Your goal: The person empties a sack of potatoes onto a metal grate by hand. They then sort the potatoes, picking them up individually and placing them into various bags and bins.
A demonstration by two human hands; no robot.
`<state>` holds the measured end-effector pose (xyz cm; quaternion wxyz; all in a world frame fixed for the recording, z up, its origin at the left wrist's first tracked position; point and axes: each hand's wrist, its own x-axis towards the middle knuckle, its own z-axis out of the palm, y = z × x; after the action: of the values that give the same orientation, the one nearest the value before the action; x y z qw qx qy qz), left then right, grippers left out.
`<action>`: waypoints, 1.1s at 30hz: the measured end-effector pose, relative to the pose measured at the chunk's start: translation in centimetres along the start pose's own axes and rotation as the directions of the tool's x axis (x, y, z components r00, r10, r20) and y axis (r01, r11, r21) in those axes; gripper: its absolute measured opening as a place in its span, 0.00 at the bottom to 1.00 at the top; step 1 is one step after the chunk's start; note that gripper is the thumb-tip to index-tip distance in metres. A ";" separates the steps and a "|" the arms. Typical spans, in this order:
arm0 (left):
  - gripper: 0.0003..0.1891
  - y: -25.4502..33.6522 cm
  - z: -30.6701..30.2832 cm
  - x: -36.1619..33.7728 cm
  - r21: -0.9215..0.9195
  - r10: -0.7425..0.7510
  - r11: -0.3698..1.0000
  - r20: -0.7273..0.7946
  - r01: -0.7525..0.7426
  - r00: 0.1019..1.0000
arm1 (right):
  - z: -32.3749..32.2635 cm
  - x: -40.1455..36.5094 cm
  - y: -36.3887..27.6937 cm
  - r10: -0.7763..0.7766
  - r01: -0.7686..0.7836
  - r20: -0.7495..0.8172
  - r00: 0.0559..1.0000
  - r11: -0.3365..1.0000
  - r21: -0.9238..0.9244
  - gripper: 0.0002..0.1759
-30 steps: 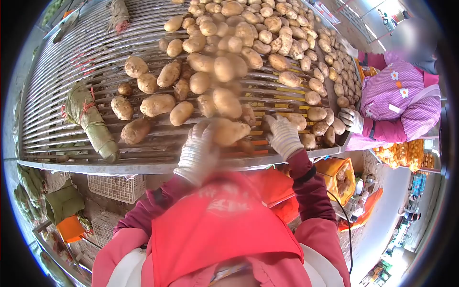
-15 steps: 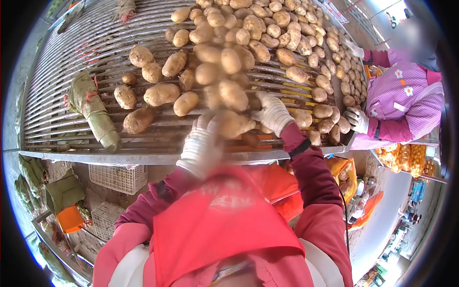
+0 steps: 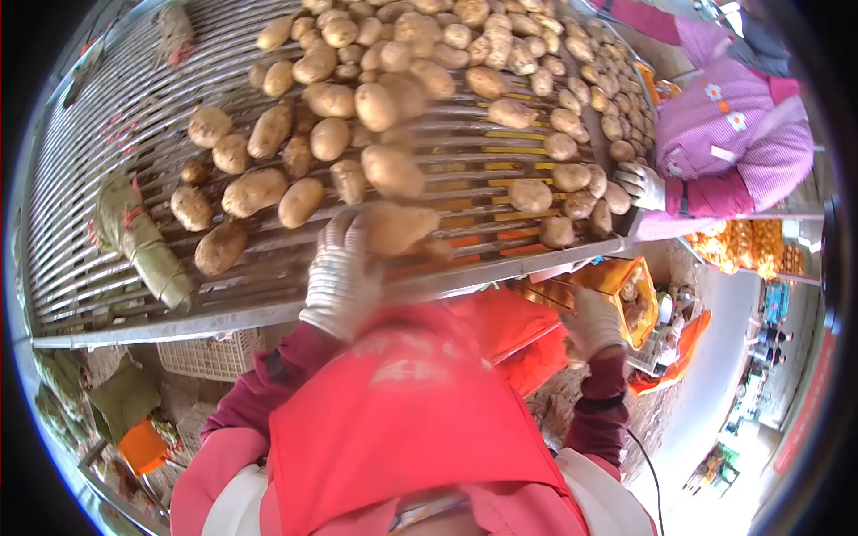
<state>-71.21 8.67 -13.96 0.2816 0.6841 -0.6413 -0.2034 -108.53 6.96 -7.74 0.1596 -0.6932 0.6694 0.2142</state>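
Note:
Potatoes of many sizes are spread over a slatted metal sorting table [image 3: 98,295]. My left hand [image 3: 340,281], in a striped white glove, is at the table's near edge. Its fingers close on the left end of a long potato [image 3: 402,228]. Another large potato [image 3: 393,171] lies just beyond, blurred. My right hand [image 3: 593,322], also gloved, is below the table edge, beside an orange bag [image 3: 626,277]. Its fingers curl downward, and a small brownish patch shows beneath them. What it holds, if anything, cannot be made out.
A co-worker's gloved hand [image 3: 642,186] rests at the table's right corner by several potatoes. A green cloth-wrapped bundle [image 3: 143,246] lies on the slats at left. Below stand a white plastic crate [image 3: 210,355] and red bags [image 3: 523,344]. Filled orange net bags [image 3: 751,246] are at right.
My right hand has left the slats and dropped below the table edge toward the orange bag. My left hand stays by the long potato. The view has shifted, and the co-worker's far arm has moved.

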 end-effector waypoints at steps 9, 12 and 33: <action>0.38 -0.1 -0.2 -0.2 -0.110 0.023 0.994 0.001 -0.022 1.000 | 0.8 7.4 -19.0 -0.301 0.323 -0.139 0.943 0.930 0.174 0.17; 0.36 0.2 -0.3 -0.3 -0.132 -0.004 0.991 0.019 0.007 1.000 | 0.7 8.2 -19.5 -0.322 0.336 -0.106 0.941 0.928 0.160 0.13; 0.36 0.7 -1.3 -0.1 -0.036 -0.010 0.999 0.025 0.011 1.000 | -6.3 6.9 -17.5 -0.575 0.677 -0.479 0.663 0.734 0.055 0.25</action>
<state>-70.93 8.89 -12.51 0.2849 0.6797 -0.6373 -0.2249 -90.43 -1.25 -6.96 0.1503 -0.8877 0.4255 -0.0915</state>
